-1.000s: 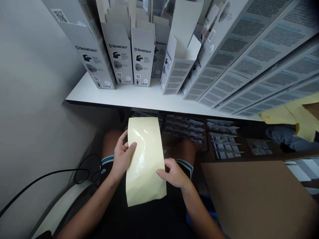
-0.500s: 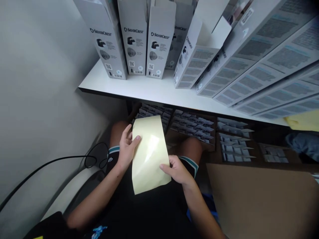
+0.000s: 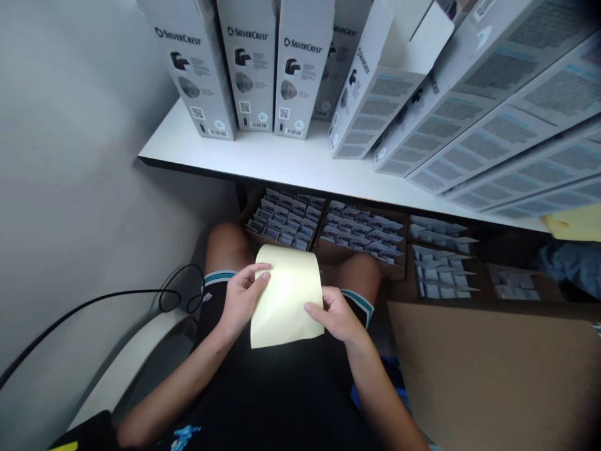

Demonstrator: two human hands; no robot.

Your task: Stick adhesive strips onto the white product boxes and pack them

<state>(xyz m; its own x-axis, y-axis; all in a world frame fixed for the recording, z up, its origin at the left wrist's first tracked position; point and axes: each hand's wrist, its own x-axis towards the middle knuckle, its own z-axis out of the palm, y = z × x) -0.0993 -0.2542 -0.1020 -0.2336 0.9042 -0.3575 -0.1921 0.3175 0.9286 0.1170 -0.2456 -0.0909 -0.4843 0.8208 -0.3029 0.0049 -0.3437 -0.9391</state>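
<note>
On my side of the white shelf [image 3: 282, 156], I hold a pale yellow sheet [image 3: 288, 307], my left hand [image 3: 241, 300] gripping its left edge and my right hand [image 3: 339, 316] pinching the right edge lower down. Its far end curves over, so I judge an uneven pull could crease it, and a loosened pinch could let it slip. The upright grey boxes [image 3: 305, 69] read "SilverCrest", with a "3" above each barcode [image 3: 258, 124]; finer print is too small for me.
</note>
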